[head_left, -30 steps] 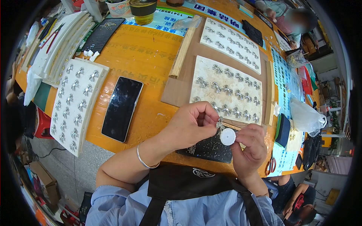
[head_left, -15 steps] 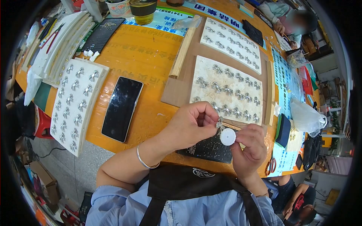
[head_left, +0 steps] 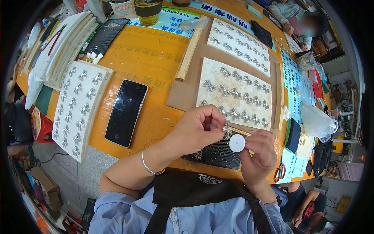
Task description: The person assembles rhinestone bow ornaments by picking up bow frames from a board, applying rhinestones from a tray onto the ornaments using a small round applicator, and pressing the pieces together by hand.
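Observation:
Between the thumb and fingertips of my left hand (head_left: 200, 126), a small silver bow-shaped ornament (head_left: 227, 130) is pinched. My right hand (head_left: 259, 154) grips a round white disc (head_left: 237, 143) at its edge, with its flat face towards me. The disc sits just right of and below the ornament; a narrow gap seems to part them. Under both hands lies a black ridged tray (head_left: 214, 156) dotted with tiny shiny stones, partly hidden by my fingers. Just beyond, a white board (head_left: 233, 80) carries rows of similar silver bows.
A second board of bows (head_left: 237, 35) lies farther back, between wooden strips (head_left: 191, 50). To the left are a phone (head_left: 126, 113) and a stack of bow boards (head_left: 74, 109). Scissors (head_left: 279, 172) rest at the right. Another person (head_left: 298, 21) sits across the table.
My right hand has shifted slightly right with the white disc, widening the gap to the silver bow. My left hand stays almost still.

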### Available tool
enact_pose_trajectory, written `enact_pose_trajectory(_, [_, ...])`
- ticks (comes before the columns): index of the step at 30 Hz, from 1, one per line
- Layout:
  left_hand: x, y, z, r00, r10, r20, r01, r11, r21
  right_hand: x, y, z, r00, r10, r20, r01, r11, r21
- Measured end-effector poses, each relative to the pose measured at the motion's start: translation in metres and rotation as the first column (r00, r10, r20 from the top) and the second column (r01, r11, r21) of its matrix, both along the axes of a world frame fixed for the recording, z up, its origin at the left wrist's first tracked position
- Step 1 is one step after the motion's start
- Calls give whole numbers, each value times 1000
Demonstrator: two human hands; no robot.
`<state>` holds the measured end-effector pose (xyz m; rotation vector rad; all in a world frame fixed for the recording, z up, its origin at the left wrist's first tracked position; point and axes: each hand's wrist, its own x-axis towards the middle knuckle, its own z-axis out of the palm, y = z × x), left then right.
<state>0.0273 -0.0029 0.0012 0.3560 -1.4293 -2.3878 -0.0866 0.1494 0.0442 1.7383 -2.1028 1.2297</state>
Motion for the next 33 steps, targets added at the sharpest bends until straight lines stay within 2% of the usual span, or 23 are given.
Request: enact_pose_trajectory(33, [1,0,1,1000,-11,5,11,1000,-1,3,-1,3,999,20,-32,-19,1000,11])
